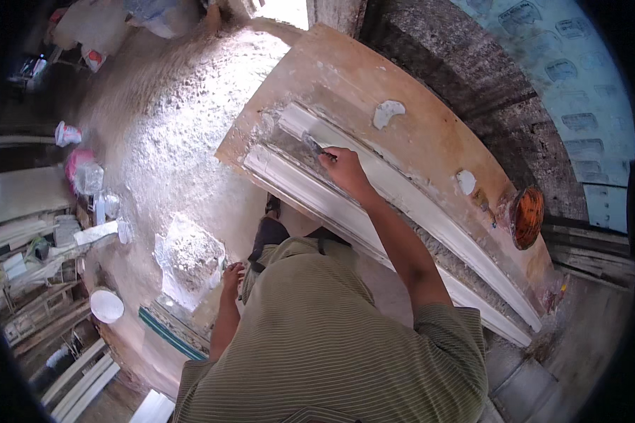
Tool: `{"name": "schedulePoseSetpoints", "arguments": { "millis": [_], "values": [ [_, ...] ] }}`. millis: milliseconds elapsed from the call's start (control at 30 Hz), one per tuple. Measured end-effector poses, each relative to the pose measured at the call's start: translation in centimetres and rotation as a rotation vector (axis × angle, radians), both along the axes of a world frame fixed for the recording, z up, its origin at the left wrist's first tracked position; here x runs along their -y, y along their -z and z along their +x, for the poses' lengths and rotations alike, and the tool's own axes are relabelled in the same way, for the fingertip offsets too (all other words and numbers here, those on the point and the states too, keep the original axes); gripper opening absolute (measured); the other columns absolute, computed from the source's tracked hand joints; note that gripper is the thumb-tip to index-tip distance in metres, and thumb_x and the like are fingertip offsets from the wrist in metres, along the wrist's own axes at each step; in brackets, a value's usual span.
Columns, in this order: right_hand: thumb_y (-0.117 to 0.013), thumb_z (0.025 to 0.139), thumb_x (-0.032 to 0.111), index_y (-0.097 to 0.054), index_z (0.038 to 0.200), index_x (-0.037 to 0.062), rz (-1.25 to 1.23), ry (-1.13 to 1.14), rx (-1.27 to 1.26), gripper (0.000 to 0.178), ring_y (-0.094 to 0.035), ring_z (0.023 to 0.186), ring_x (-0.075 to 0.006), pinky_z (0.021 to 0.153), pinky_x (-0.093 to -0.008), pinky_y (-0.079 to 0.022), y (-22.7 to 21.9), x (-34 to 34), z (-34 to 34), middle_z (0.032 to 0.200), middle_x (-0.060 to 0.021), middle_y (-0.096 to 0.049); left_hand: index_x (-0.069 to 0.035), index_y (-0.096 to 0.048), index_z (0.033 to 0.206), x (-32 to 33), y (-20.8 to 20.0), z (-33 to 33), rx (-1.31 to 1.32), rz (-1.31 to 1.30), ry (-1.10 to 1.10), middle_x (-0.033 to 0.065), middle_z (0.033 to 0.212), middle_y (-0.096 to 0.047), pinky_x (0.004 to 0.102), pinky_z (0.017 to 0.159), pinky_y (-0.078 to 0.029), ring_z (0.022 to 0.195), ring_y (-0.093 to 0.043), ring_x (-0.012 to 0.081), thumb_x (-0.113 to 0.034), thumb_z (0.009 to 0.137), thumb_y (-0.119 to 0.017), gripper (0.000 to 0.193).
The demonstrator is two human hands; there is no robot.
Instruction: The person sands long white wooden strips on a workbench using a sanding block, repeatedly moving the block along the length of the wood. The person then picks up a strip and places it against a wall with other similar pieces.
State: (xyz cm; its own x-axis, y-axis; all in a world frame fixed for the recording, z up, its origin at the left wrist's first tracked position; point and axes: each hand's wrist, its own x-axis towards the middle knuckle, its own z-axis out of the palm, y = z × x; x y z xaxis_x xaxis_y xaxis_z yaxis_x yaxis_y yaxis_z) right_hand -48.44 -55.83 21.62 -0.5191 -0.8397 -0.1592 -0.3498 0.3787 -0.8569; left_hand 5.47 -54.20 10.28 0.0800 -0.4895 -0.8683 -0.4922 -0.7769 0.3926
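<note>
My right hand (343, 170) is closed around the handle of a small putty knife (312, 144). Its blade reaches over the inner edge of a long white moulding (402, 190), near that piece's far end. A second white moulding (310, 190) lies closer to me, roughly alongside the first, with a rough, grey strip between them. Both rest on a large brown board (338, 70) smeared with white residue. My left hand (233, 275) hangs low beside my hip, fingers loosely apart and holding nothing.
On the board's right part stand an orange bowl (527, 217) and white plaster patches (388, 113). White powder covers the floor at left, with a whitish heap on a sheet (190, 254). A white round lid or bucket (106, 305) and stacked strips (81, 381) line the left side.
</note>
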Motion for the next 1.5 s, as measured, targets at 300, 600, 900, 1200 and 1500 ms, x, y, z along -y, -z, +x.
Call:
{"name": "schedulePoseSetpoints", "arguments": {
  "millis": [300,600,900,1200,1500],
  "values": [
    [-0.067,0.089,0.034,-0.075,0.109,0.0095,0.267,0.023,-0.217,0.032,-0.070,0.087,-0.0381,0.083,-0.0475,-0.056,-1.8,8.0,5.1,0.098,-0.0176,-0.074,-0.010,-0.065,0.120,25.4,-1.1,-8.1,-0.279,-0.337,0.148,0.0026,0.111,-0.069,0.0289,0.073,-0.050,0.086,-0.064,0.0139,-0.031,0.100,-0.060,0.029],
    [-0.066,0.090,0.036,-0.072,0.117,0.0076,0.331,0.230,-0.185,0.040,-0.067,0.103,-0.0362,0.093,-0.0454,-0.052,-1.1,6.5,4.9,0.110,-0.0178,-0.072,-0.009,-0.065,0.118,40.5,-11.7,-21.5,-0.609,-0.496,0.500,0.0026,0.111,-0.069,0.0281,0.079,-0.047,0.091,-0.062,0.0121,-0.029,0.100,-0.061,0.028],
    [-0.068,0.095,0.023,-0.041,0.147,0.0039,-0.316,0.326,-0.181,0.062,-0.051,0.127,-0.0371,0.109,-0.0440,-0.041,-6.6,9.7,15.4,0.138,-0.0205,-0.051,-0.005,-0.047,0.142,30.7,-17.2,-36.1,-0.766,-0.002,1.024,0.0049,0.104,-0.062,0.0263,0.066,-0.050,0.079,-0.060,0.0115,-0.031,0.105,-0.053,0.046],
    [-0.065,0.097,0.017,-0.067,0.124,0.0058,-0.070,1.571,0.210,0.030,-0.065,0.091,-0.0139,0.076,-0.0309,-0.054,-4.5,-14.1,23.6,0.111,-0.0046,-0.070,-0.001,-0.059,0.134,26.7,-13.3,-43.1,-0.837,-0.244,1.820,0.0062,0.089,-0.068,0.0305,0.067,-0.051,0.074,-0.060,0.0123,-0.023,0.101,-0.062,0.040],
    [-0.065,0.097,0.023,-0.069,0.120,0.0046,-0.108,1.815,0.416,0.030,-0.065,0.087,-0.0114,0.071,-0.0268,-0.052,-1.6,-17.7,31.5,0.106,-0.0032,-0.070,0.001,-0.064,0.127,20.0,-11.7,-49.1,-0.813,-0.602,2.090,0.0242,0.117,-0.069,0.0385,0.093,-0.051,0.108,-0.067,0.0335,-0.028,0.097,-0.063,0.041]
  ]
}}
